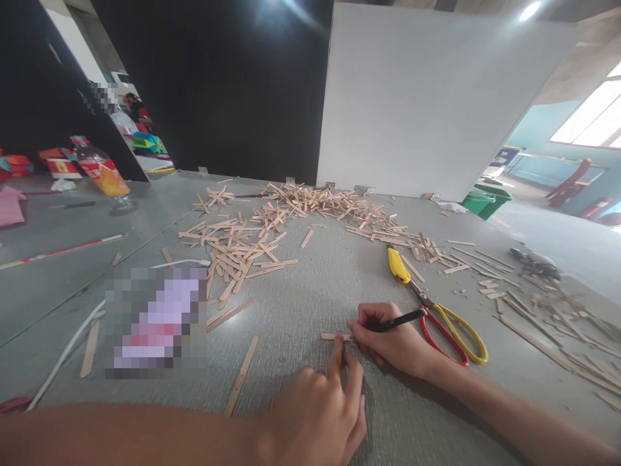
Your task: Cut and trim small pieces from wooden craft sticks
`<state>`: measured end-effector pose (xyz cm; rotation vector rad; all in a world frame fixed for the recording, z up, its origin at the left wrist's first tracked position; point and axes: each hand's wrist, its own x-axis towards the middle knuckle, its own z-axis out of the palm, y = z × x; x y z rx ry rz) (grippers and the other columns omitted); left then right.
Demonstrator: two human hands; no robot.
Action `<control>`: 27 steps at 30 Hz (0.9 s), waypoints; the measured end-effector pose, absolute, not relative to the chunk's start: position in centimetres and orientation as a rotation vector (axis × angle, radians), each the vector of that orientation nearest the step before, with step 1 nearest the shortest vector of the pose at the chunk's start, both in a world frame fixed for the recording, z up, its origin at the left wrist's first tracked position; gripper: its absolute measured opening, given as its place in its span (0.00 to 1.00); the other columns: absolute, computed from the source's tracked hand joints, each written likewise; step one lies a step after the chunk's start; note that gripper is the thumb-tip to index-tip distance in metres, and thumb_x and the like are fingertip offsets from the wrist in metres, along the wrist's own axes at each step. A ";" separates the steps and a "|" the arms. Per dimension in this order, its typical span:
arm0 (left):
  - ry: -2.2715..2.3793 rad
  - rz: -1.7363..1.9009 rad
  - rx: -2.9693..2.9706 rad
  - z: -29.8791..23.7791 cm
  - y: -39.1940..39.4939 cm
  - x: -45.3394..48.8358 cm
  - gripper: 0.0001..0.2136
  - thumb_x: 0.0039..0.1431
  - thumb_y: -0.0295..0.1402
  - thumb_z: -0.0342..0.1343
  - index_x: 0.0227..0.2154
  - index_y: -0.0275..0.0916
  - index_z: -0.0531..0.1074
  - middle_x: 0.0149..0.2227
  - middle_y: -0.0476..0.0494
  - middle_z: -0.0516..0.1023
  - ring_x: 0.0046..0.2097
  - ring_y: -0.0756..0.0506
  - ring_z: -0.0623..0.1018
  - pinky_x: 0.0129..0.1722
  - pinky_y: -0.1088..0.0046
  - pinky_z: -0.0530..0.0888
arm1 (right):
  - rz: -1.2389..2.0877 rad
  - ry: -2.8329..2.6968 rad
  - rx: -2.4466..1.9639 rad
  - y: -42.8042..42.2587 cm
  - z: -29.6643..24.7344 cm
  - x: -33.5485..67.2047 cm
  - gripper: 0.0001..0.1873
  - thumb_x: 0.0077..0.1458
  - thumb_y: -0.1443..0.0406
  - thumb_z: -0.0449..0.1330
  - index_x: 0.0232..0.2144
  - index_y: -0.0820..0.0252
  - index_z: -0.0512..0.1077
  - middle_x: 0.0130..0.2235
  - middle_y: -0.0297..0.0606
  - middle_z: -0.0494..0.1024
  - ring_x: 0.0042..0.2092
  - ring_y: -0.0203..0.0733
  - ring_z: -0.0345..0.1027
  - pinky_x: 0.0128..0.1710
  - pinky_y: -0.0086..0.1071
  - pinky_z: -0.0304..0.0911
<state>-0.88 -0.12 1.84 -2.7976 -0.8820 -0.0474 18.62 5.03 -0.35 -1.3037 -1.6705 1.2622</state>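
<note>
A short wooden craft stick [329, 336] lies on the grey table in front of me. The index fingertip of my left hand [326, 398] presses it down, the other fingers curled beneath. My right hand [391, 336] grips a black pen [400, 320] at the stick's right end; the pen's tip is hidden behind my fingers. Scissors [431, 307] with red and yellow handles lie just beyond my right hand, their blades partly inside a yellow cover [398, 265]. Left of my left hand lies another craft stick [242, 374] with a dark mark on it.
Loose craft sticks [310, 202] are heaped along the black and white panels [436, 97]. Cut pieces [548, 323] lie at right. On the left are a blurred-out purple object [165, 317], a white cable [65, 356], a drink bottle [104, 171] and a red-and-white striped rod [72, 249].
</note>
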 end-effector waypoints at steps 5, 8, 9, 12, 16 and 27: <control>-0.886 -0.048 -2.800 1.8 -0.2 -0.8 0.24 0.67 0.35 0.50 0.59 0.22 0.71 0.56 0.12 0.75 0.23 0.41 0.82 0.21 0.65 0.81 | 1.264 -1.669 -1.313 4.9 -0.1 18.6 0.20 0.61 0.58 0.61 0.20 0.55 0.62 0.16 0.27 0.67 0.14 0.28 0.55 0.13 0.23 0.45; -0.889 -0.030 -2.804 1.9 -0.2 -0.8 0.24 0.68 0.34 0.50 0.59 0.21 0.70 0.56 0.12 0.75 0.23 0.42 0.82 0.22 0.65 0.81 | 1.261 -1.675 -1.314 5.0 0.0 18.5 0.20 0.61 0.59 0.61 0.20 0.55 0.62 0.16 0.26 0.67 0.14 0.28 0.54 0.13 0.23 0.45; -0.890 -0.015 -2.807 1.9 -0.2 -0.8 0.24 0.68 0.34 0.50 0.59 0.22 0.70 0.56 0.12 0.75 0.23 0.42 0.82 0.22 0.65 0.81 | 1.259 -1.679 -1.313 5.0 0.0 18.5 0.20 0.61 0.59 0.61 0.20 0.55 0.61 0.16 0.26 0.67 0.14 0.28 0.55 0.13 0.23 0.46; -0.901 0.030 -2.822 2.0 -0.2 -0.7 0.23 0.68 0.34 0.50 0.59 0.22 0.71 0.56 0.12 0.75 0.23 0.41 0.82 0.22 0.64 0.81 | 1.257 -1.687 -1.314 5.1 0.0 18.5 0.19 0.61 0.60 0.60 0.20 0.55 0.61 0.16 0.26 0.67 0.14 0.29 0.56 0.13 0.23 0.46; -0.912 0.027 -2.835 2.0 -0.2 -0.8 0.23 0.67 0.33 0.50 0.59 0.22 0.70 0.57 0.11 0.74 0.24 0.40 0.83 0.22 0.63 0.81 | 1.252 -1.689 -1.321 5.1 0.0 18.5 0.19 0.61 0.61 0.60 0.20 0.55 0.61 0.15 0.25 0.66 0.14 0.29 0.56 0.12 0.23 0.46; -0.915 -0.069 -2.838 2.0 -0.2 -0.8 0.22 0.66 0.33 0.51 0.57 0.21 0.71 0.55 0.11 0.76 0.24 0.41 0.82 0.22 0.64 0.80 | 1.217 -1.705 -1.327 5.0 0.0 18.5 0.19 0.60 0.63 0.60 0.19 0.55 0.60 0.15 0.26 0.66 0.14 0.29 0.57 0.13 0.23 0.47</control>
